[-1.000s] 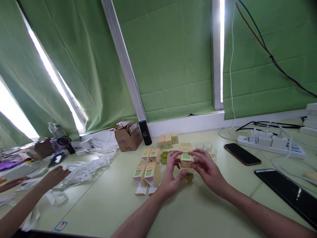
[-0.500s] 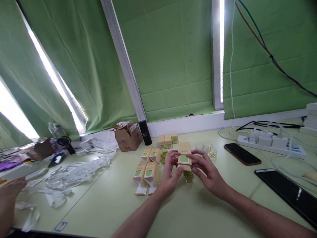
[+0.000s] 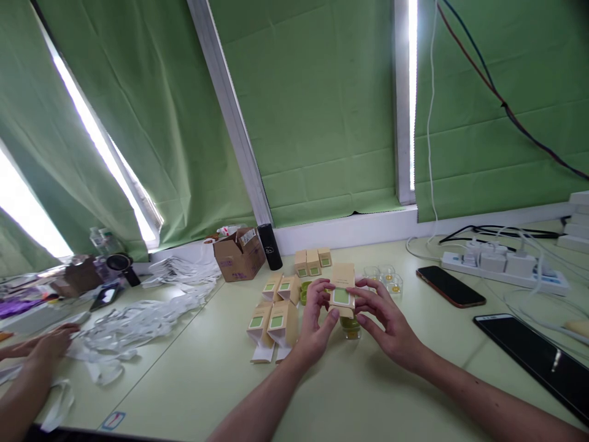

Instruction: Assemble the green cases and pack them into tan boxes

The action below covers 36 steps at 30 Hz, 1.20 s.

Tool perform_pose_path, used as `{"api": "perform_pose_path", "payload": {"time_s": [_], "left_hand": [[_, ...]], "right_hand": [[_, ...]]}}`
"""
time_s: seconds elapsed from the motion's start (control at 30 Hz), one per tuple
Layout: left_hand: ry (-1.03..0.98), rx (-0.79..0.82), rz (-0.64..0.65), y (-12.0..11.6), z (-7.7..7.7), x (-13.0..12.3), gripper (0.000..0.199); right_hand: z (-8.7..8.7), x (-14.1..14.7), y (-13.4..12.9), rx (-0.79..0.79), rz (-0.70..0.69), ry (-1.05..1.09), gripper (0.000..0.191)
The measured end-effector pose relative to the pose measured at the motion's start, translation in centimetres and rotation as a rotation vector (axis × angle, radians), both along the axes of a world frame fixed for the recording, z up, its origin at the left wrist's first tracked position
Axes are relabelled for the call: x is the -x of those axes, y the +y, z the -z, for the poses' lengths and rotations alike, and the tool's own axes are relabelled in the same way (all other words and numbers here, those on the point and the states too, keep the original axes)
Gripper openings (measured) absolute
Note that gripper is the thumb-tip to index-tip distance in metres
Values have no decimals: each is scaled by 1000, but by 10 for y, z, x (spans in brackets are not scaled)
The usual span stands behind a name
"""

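A small tan cardboard box (image 3: 343, 274) with a green window panel is held upright between my two hands. My left hand (image 3: 317, 319) grips its left side, the thumb at the lower front. My right hand (image 3: 385, 319) holds the right side, with fingertips against the front panel. Just below the box a small clear jar with green and yellow in it (image 3: 352, 331) stands on the table, partly hidden. Several like boxes with open bottom flaps (image 3: 283, 322) stand to the left. Behind my hands are a green lid-like piece (image 3: 304, 290) and clear round containers (image 3: 389, 276) with yellow centres.
Three small boxes (image 3: 313, 263) stand farther back, near a brown carton (image 3: 239, 255) and a black cylinder (image 3: 269, 247). Phones (image 3: 451, 286) and a power strip (image 3: 506, 267) lie right. White ribbons (image 3: 124, 325) cover the left, by another person's hands (image 3: 50, 347).
The box in my hands has tilted or shifted very slightly; my grip looks the same. At the far left, the other person's hands have moved rightward to the white ribbons.
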<state>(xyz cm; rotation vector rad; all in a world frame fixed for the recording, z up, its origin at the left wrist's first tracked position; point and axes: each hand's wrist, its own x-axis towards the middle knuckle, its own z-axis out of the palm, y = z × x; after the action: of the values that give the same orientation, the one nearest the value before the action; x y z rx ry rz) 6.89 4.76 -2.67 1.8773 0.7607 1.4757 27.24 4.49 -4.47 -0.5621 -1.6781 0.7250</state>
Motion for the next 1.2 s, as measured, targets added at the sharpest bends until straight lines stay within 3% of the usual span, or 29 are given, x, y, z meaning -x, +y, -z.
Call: {"api": "perform_pose_path", "payload": {"time_s": [0.7, 1.2], "left_hand": [[20, -30, -38, 2, 4, 2, 40], [75, -147, -119, 5, 6, -2, 36]], "right_hand": [[-1, 0, -1, -46, 10, -26, 41], [3, 3, 4, -49, 87, 6, 37]]}}
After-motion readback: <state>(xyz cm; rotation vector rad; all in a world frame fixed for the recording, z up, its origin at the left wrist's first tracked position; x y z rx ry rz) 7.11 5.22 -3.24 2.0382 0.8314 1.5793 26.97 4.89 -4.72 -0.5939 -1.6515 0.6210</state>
